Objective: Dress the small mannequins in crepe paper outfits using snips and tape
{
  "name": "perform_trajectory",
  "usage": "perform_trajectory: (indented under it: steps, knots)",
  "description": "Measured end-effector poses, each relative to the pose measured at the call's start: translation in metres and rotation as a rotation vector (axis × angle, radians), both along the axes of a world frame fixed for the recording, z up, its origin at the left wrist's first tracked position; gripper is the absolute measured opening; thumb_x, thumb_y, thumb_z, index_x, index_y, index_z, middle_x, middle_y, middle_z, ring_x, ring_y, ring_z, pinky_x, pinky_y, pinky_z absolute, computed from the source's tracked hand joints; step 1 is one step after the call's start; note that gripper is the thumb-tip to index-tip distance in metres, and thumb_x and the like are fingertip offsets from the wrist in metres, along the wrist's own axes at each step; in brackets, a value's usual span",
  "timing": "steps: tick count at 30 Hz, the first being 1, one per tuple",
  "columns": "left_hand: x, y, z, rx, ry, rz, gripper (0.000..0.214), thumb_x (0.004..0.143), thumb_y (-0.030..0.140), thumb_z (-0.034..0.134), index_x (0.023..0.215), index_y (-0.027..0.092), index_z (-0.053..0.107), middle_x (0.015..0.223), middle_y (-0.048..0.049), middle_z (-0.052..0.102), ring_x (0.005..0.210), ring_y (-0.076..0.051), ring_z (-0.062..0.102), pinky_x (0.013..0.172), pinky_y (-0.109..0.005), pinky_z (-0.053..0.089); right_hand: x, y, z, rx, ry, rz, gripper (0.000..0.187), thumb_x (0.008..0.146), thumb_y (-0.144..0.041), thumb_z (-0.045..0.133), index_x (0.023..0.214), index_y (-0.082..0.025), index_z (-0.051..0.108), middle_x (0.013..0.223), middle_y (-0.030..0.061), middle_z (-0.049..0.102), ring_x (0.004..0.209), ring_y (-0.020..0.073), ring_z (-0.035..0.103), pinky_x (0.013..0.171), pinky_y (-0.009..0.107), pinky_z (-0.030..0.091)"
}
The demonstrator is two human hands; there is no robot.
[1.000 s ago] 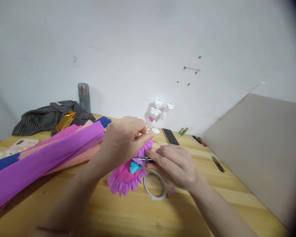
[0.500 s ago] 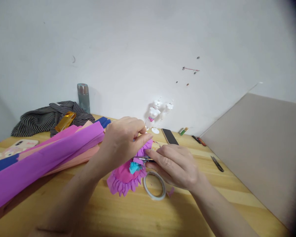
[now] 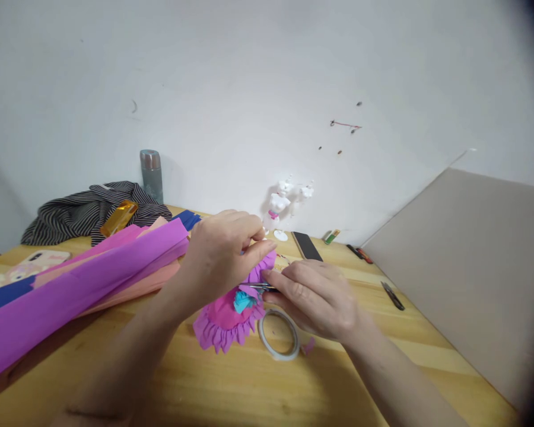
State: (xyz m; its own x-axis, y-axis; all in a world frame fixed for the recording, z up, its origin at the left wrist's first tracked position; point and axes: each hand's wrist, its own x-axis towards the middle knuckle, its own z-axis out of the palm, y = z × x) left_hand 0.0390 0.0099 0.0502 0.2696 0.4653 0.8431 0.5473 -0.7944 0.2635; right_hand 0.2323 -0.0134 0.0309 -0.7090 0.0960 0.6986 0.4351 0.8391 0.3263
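Note:
My left hand (image 3: pixel 225 243) is closed, its thumb and fingers pinching the upper part of a ruffled crepe-paper dress (image 3: pixel 225 314). The dress is pink with a purple frilled edge, and a turquoise paper tuft (image 3: pixel 244 301) sits on it. From the right, my right hand (image 3: pixel 315 296) is closed around a pair of scissors (image 3: pixel 257 286). Their thin metal blades lie across the purple ruffle, just above the turquoise tuft. The handles are hidden by my fingers. Below my right hand, a roll of white tape (image 3: pixel 279 335) lies on the table beside the dress.
Rolled crepe paper (image 3: pixel 84 290) spreads over the left side. Behind it are a striped cloth (image 3: pixel 66 216), a yellow packet (image 3: pixel 119 218) and a flask (image 3: pixel 151 178). White doll-like figures (image 3: pixel 279 204) stand by the wall. A dark phone (image 3: pixel 307 246) and a utility knife (image 3: pixel 392 295) lie rightward.
The scissor blades look closer together, and the small purple flap below them shows less. Both hands stay almost in the same place.

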Motion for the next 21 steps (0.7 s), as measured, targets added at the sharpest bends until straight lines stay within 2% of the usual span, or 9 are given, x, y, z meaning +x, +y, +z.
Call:
perform_trajectory:
  steps: [13, 21]
  knots:
    - [0.0001, -0.0003, -0.0005, 0.012, -0.004, 0.004, 0.022, 0.08, 0.016, 0.063, 0.06, 0.016, 0.054, 0.053, 0.0049, 0.048, 0.051, -0.009, 0.043, 0.051, -0.022, 0.033, 0.0, 0.0018, -0.0013, -0.007, 0.005, 0.014, 0.017, 0.091, -0.018, 0.06, 0.104, -0.008, 0.06, 0.062, -0.0003, 0.054, 0.054, 0.0118, 0.047, 0.05, 0.026, 0.037]
    - [-0.0009, -0.0007, 0.001, 0.018, 0.007, 0.022, 0.022, 0.079, 0.015, 0.064, 0.059, 0.016, 0.053, 0.053, 0.0053, 0.048, 0.05, -0.008, 0.042, 0.05, -0.022, 0.031, 0.0002, -0.0027, -0.0066, -0.001, 0.042, -0.03, 0.016, 0.092, -0.019, 0.059, 0.105, -0.01, 0.061, 0.062, -0.0001, 0.056, 0.054, 0.012, 0.05, 0.049, 0.026, 0.038]
